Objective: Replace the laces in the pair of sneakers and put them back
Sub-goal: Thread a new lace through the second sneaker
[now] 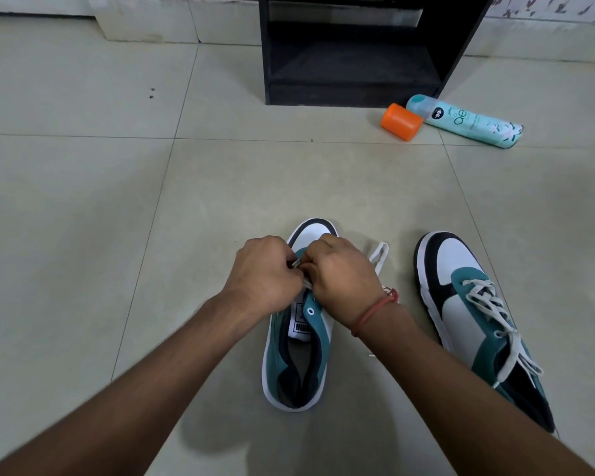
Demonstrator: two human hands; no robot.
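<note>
head view, steeply down, near floor

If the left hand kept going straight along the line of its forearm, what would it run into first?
Most likely the right hand: the left hand points up-right, and their knuckles already meet over the sneaker, both pinching the lace. The exact heading is hard to judge.

An orange cap touches a teal spray can lying beside a black cabinet on the tiled floor.
</note>
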